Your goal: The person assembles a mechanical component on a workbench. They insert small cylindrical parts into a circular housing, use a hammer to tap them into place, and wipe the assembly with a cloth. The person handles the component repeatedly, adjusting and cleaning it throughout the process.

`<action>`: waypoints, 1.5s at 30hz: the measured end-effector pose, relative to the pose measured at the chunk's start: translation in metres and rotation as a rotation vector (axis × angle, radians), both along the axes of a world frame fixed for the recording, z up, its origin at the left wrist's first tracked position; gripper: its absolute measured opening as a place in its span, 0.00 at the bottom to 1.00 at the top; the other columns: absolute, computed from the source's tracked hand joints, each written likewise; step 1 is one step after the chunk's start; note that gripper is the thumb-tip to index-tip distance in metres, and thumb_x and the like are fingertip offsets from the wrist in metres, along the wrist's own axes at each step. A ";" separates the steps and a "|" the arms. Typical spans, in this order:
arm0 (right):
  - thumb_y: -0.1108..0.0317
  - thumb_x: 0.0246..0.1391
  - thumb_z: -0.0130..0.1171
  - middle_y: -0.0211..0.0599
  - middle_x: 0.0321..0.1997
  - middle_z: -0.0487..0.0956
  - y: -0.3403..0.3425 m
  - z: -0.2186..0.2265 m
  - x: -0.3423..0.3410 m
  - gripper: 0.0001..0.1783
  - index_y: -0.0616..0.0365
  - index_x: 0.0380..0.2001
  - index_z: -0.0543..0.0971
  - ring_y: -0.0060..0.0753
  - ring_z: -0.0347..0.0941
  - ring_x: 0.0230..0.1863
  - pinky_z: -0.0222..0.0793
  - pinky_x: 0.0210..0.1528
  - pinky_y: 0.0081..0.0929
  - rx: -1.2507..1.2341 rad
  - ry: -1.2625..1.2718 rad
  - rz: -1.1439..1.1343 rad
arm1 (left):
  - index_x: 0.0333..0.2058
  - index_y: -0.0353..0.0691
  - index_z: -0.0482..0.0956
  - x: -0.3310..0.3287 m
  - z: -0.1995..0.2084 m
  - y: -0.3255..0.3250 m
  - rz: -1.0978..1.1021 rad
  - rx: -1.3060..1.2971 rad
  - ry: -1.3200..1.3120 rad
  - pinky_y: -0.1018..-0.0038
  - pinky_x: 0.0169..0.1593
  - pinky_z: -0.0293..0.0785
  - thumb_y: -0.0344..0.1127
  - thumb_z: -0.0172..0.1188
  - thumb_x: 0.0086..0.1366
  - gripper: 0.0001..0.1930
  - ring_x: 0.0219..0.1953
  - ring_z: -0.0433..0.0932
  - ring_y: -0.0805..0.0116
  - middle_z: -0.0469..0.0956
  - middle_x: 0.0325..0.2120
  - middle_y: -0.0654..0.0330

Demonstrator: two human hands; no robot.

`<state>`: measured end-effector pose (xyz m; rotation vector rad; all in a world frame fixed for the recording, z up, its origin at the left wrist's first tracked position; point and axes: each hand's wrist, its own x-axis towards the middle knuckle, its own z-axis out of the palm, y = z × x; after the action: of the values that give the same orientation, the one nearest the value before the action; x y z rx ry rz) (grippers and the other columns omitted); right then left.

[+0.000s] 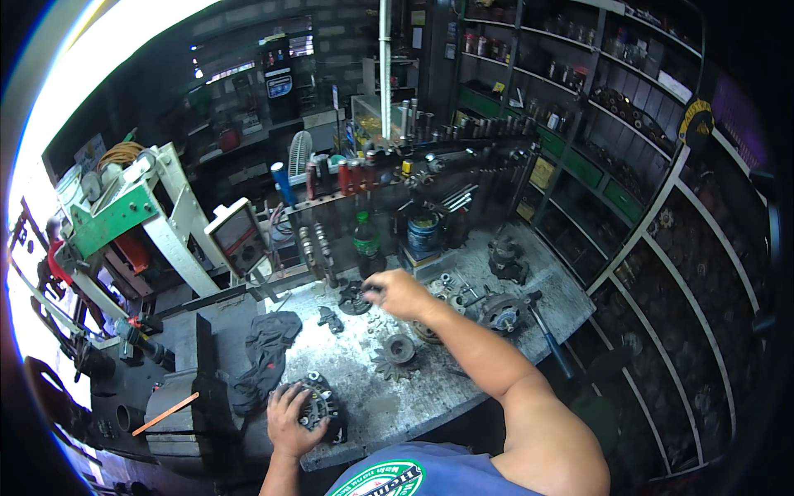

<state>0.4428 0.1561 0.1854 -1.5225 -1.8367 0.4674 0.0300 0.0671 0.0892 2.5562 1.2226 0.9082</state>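
My left hand (289,420) lies curled round the side of an alternator housing (318,403) at the bench's near edge, its fingers and thumb gripping the metal. My right hand (400,295) reaches to the middle of the bench, fingers pinched together. At its fingertips shows something small and dark that I cannot make out. Just left of that hand is a dark round part (354,299). A small dark piece (330,320) rests farther left. Nearer me lie a finned rotor piece (394,368) and a pulley-like ring (399,349) beside it.
A dark cloth (269,347) lies left on the metal bench (364,413). More alternator parts (501,312) and a long-handled tool (552,341) sit at right. Behind stand a green bottle (365,236), a blue can (423,236) and a tool rack (356,178). A bench vise (178,413) is at left.
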 end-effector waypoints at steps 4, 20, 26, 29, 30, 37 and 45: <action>0.64 0.66 0.74 0.54 0.43 0.92 -0.003 -0.014 0.125 0.13 0.58 0.48 0.91 0.58 0.91 0.46 0.85 0.51 0.45 0.052 0.145 -0.461 | 0.57 0.45 0.86 0.003 -0.004 -0.002 0.032 0.005 0.003 0.41 0.76 0.67 0.51 0.82 0.49 0.36 0.70 0.75 0.36 0.83 0.63 0.51; 0.43 0.74 0.70 0.28 0.28 0.81 0.123 -0.023 0.367 0.26 0.56 0.33 0.84 0.28 0.69 0.21 0.63 0.23 0.33 -0.088 0.957 -0.812 | 0.57 0.40 0.83 0.018 0.001 -0.009 0.131 -0.014 0.047 0.39 0.75 0.68 0.55 0.76 0.54 0.36 0.69 0.74 0.31 0.82 0.63 0.46; 0.52 0.72 0.73 0.39 0.31 0.85 0.141 -0.026 0.368 0.26 0.72 0.42 0.88 0.34 0.78 0.32 0.74 0.41 0.39 -0.039 0.745 -0.864 | 0.58 0.41 0.83 0.021 0.005 -0.011 0.151 -0.011 0.071 0.41 0.75 0.68 0.55 0.75 0.55 0.36 0.70 0.74 0.31 0.82 0.63 0.46; 0.57 0.73 0.72 0.32 0.27 0.82 0.133 -0.021 0.364 0.20 0.65 0.32 0.86 0.29 0.71 0.28 0.69 0.37 0.40 0.067 0.975 -0.808 | 0.58 0.40 0.83 0.022 0.004 -0.012 0.156 0.000 0.075 0.41 0.75 0.68 0.56 0.74 0.55 0.36 0.70 0.74 0.32 0.82 0.63 0.46; 0.56 0.73 0.72 0.28 0.24 0.77 0.130 -0.018 0.362 0.21 0.60 0.30 0.84 0.26 0.66 0.23 0.60 0.30 0.36 0.093 0.976 -0.809 | 0.58 0.40 0.83 0.022 0.005 -0.012 0.156 0.001 0.074 0.41 0.75 0.68 0.56 0.74 0.55 0.36 0.70 0.74 0.32 0.82 0.63 0.46; 0.56 0.76 0.70 0.23 0.23 0.72 0.102 0.018 0.361 0.16 0.50 0.33 0.79 0.18 0.61 0.15 0.47 0.15 0.24 0.208 1.252 -0.726 | 0.59 0.40 0.83 0.021 0.004 -0.012 0.149 -0.001 0.077 0.42 0.76 0.67 0.56 0.75 0.55 0.36 0.70 0.73 0.32 0.81 0.64 0.46; 0.51 0.76 0.70 0.25 0.25 0.78 -0.020 0.101 0.331 0.20 0.56 0.37 0.81 0.19 0.70 0.19 0.63 0.18 0.24 0.897 1.090 -0.552 | 0.59 0.41 0.83 0.021 0.006 -0.012 0.132 0.009 0.064 0.42 0.77 0.67 0.56 0.75 0.56 0.36 0.71 0.73 0.32 0.82 0.65 0.47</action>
<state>0.7734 0.1359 0.2866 -0.7760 -0.5595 0.0954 0.0507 0.0551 0.0950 2.5558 1.4238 0.8650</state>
